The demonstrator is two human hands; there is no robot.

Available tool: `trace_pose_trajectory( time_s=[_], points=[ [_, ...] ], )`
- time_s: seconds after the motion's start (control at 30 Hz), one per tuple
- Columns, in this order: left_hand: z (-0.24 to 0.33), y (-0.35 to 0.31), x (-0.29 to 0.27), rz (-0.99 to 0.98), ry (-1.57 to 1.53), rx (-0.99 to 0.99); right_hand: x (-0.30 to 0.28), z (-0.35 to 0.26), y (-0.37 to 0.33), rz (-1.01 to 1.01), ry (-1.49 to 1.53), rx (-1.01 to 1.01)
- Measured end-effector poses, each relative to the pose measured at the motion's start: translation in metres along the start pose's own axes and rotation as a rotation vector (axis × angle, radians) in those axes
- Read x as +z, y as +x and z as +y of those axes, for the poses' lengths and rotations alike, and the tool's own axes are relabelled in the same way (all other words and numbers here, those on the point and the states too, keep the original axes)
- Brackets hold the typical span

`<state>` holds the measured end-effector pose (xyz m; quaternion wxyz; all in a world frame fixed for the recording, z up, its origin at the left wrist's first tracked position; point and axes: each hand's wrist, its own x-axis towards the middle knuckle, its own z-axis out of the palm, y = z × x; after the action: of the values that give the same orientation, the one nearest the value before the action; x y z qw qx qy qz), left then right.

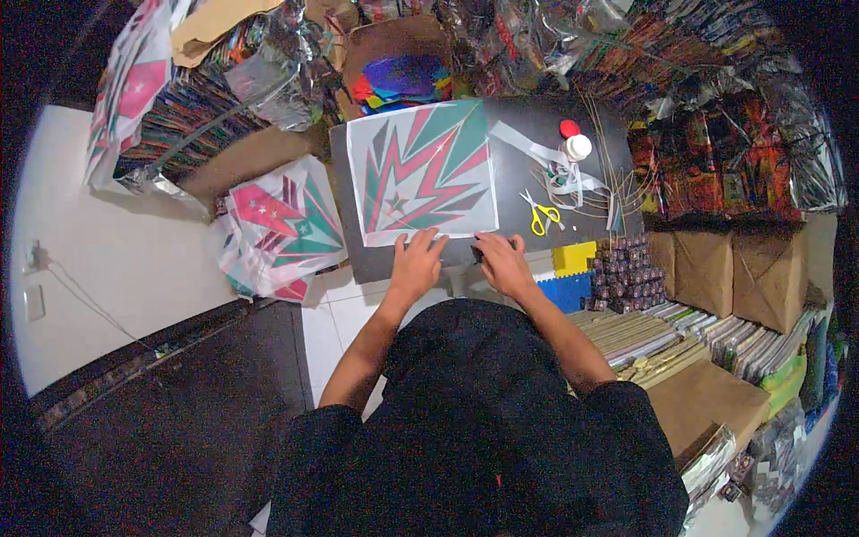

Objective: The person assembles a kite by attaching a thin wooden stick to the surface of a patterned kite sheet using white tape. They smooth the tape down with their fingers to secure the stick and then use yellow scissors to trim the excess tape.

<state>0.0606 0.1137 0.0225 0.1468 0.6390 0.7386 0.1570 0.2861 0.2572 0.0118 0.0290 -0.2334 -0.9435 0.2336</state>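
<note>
A large square sheet (428, 170), thin and pale with pink, green and grey starburst shapes, lies on the dark table (528, 210). My left hand (418, 261) rests on its near edge, fingers spread along the white margin. At the near right corner, my right hand (505, 262) touches the edge with its fingers apart and slightly bent. To the right of the sheet lie yellow-handled scissors (540, 218), partly open. Beyond them are a white bottle (577, 147), a round red lid (568, 129) and loose white strips (526, 143).
Thin sticks (617, 170) cross the table's right end. More printed sheets (286, 228) hang at its left. Small dark spools or jars (628, 273) are stacked at right, beside yellow and blue boxes (573, 259). A cardboard box (398, 40) with coloured material stands behind; wrapped bundles (725, 161) line the right.
</note>
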Motion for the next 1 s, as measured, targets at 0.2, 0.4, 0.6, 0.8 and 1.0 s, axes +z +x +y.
trace_pose_trajectory(
  time_s=[0.2, 0.4, 0.6, 0.8, 1.0],
  points=[
    [-0.005, -0.004, 0.003, 0.028, 0.040, -0.020, 0.000, 0.004, 0.001, -0.027, -0.020, 0.009],
    [-0.016, -0.010, -0.005, 0.057, 0.133, -0.091, 0.001, 0.006, 0.001, -0.018, -0.008, 0.008],
    [-0.034, -0.019, -0.006, 0.130, 0.176, -0.135, -0.001, 0.004, 0.000, -0.001, 0.006, -0.014],
    [-0.006, -0.020, -0.004, 0.055, 0.112, -0.081, 0.003, 0.003, 0.000, 0.008, 0.008, -0.001],
    [0.009, -0.023, 0.006, 0.002, 0.149, -0.107, 0.001, 0.002, 0.000, 0.014, 0.010, -0.011]
  ],
)
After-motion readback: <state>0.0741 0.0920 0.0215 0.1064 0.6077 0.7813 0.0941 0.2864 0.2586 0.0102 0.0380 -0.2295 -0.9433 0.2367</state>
